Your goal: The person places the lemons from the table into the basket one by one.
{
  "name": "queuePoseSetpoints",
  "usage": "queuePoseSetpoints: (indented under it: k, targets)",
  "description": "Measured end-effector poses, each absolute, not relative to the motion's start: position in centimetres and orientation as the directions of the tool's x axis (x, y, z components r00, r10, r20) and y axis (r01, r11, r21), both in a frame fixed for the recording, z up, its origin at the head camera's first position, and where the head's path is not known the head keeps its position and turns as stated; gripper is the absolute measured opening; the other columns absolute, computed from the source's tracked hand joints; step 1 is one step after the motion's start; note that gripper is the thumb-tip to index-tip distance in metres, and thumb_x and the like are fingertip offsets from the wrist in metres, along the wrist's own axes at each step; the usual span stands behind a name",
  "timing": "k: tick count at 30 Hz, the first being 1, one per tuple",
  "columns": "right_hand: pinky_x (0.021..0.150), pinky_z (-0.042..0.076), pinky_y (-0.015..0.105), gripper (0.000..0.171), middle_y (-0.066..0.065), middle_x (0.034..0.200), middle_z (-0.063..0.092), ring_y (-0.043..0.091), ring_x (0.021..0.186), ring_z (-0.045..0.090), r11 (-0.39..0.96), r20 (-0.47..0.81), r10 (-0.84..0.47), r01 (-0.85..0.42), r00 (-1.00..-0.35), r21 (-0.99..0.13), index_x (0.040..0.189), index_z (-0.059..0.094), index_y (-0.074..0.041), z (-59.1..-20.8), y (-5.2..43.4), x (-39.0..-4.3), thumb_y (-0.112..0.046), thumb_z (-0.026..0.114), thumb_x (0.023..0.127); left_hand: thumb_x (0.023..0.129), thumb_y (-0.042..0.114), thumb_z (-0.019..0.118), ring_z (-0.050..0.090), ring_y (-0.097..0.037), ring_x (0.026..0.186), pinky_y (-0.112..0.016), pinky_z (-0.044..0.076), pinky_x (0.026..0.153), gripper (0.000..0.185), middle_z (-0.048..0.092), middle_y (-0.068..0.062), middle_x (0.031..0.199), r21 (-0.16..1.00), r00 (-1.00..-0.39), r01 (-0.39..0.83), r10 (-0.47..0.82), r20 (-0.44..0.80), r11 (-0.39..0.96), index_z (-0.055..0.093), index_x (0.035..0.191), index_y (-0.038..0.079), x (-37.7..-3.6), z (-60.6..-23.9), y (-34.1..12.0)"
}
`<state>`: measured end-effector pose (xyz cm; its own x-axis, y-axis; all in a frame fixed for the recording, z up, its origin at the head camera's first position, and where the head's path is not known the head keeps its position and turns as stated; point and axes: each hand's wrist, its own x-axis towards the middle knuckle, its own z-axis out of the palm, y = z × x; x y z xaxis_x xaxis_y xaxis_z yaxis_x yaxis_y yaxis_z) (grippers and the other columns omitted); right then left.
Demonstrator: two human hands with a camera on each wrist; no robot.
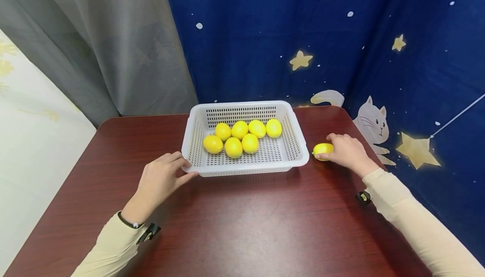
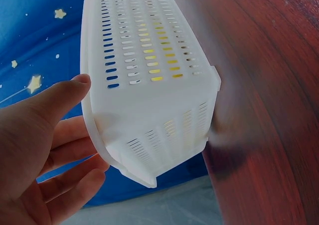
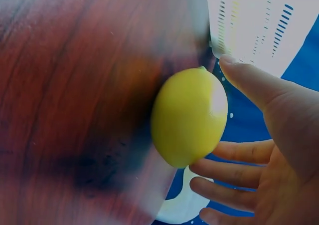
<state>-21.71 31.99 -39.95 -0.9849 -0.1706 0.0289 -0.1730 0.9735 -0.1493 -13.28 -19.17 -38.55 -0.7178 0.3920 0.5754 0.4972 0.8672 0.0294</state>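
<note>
Right hand (image 1: 346, 150) grips lemon (image 1: 323, 149) — left hand (image 1: 161, 180) touches basket (image 1: 242, 165).

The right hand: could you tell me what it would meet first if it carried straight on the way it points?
Probably the lemon its fingers already touch, then the white basket.

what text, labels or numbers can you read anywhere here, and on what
None: no words, brand names or numbers can be read in any view.
The white basket, the lemons in it and the lemon at the right hand are unmarked.
The blue backdrop shows only pictures: yellow stars and a white cat.
The left hand touches the basket's corner; the wristbands carry no readable print.
</note>
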Motion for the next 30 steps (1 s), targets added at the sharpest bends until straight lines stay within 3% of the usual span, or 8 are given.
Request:
queuePoseSetpoints:
  k: [7,30]
  targets:
    - [0.062,0.050,0.042,0.075,0.017,0.089,0.069,0.027,0.069,0.057,0.980,0.049,-0.154,-0.159,-0.987,-0.121,0.112,0.063,0.002,-40.8,31.8,-21.7,-0.061,0.075,0.074,0.069,0.040,0.086,0.050,-0.008,0.066,-0.026,0.043,0.051,0.028,0.058,0.009,0.073,0.034,-0.722,0.495,0.389,0.573,0.868,0.072,0.081,0.019,-13.2,-38.7,-19.2]
    - [0.066,0.050,0.047,0.064,0.016,0.085,0.070,0.029,0.070,0.057,0.981,0.119,-0.176,-0.185,-0.977,-0.064,0.106,0.065,0.002,-41.7,31.2,-21.8,-0.052,0.078,0.075,0.069,0.040,0.087,0.050,-0.008,0.066,-0.027,0.044,0.052,0.028,0.061,0.007,0.074,0.038,-0.721,0.493,0.384,0.577,0.869,0.071,0.081,0.020,-13.3,-38.8,-19.2]
